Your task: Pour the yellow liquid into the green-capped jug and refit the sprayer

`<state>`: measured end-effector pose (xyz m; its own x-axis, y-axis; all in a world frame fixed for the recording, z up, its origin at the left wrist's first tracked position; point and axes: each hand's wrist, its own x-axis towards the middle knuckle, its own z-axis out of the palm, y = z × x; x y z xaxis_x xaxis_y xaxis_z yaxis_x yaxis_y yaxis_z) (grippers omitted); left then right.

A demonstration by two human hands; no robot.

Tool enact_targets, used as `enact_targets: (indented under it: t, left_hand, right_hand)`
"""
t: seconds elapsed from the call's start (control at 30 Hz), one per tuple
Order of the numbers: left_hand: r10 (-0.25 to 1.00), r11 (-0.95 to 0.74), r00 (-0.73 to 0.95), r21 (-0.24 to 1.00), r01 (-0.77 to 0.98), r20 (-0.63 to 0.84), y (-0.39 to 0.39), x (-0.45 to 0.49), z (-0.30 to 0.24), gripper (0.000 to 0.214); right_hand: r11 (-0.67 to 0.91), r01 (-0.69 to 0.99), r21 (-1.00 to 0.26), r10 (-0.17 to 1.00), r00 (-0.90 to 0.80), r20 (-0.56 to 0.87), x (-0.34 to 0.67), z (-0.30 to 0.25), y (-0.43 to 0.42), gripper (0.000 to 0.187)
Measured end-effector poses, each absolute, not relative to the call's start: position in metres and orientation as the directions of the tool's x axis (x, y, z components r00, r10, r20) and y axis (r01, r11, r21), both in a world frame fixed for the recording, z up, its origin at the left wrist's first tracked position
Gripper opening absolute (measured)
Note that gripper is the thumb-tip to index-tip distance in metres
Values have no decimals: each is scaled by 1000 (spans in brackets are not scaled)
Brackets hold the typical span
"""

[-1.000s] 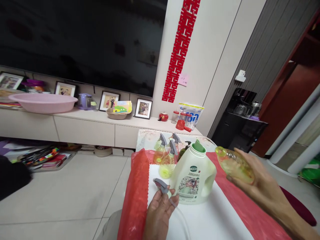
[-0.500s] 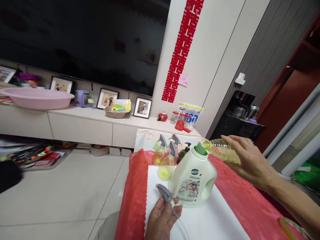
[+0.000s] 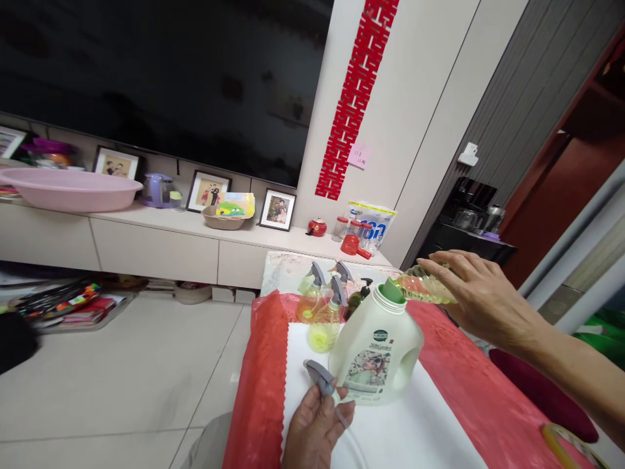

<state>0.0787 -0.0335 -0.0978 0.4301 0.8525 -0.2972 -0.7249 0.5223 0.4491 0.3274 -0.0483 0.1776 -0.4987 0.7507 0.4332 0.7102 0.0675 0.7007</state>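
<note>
My left hand (image 3: 317, 423) is closed round a grey spray nozzle (image 3: 319, 376), whose thin clear tube hangs down over the white sheet. My right hand (image 3: 471, 283) grips a clear ribbed bottle (image 3: 422, 284) holding yellowish liquid. That bottle is tipped onto its side, its mouth at the green spout of a large pale-green detergent jug (image 3: 375, 352). The jug stands upright and uncapped on the white sheet (image 3: 415, 430). Behind it are spray bottles (image 3: 323, 329) with yellow liquid and grey triggers, and a dark pump bottle (image 3: 360, 296), partly hidden by the jug.
A red plastic cover (image 3: 263, 378) lies over the table under the white sheet. A roll of tape (image 3: 569, 446) sits at the right front. Along the wall, a low cabinet (image 3: 156, 244) carries a pink basin (image 3: 73, 192), framed photos and red-lidded jars (image 3: 340, 229).
My right hand has raised the bottle's base and shifted it left, so its mouth is now at the jug's spout. My left hand keeps its place with the nozzle.
</note>
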Motion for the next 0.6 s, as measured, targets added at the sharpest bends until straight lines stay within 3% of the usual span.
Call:
enact_targets:
  t: [0.6]
  left_hand:
    - [838, 545, 466, 426, -722, -283, -33, 74, -95, 56]
  right_hand:
    - [126, 565, 816, 717, -620, 318, 307, 206, -44, 57]
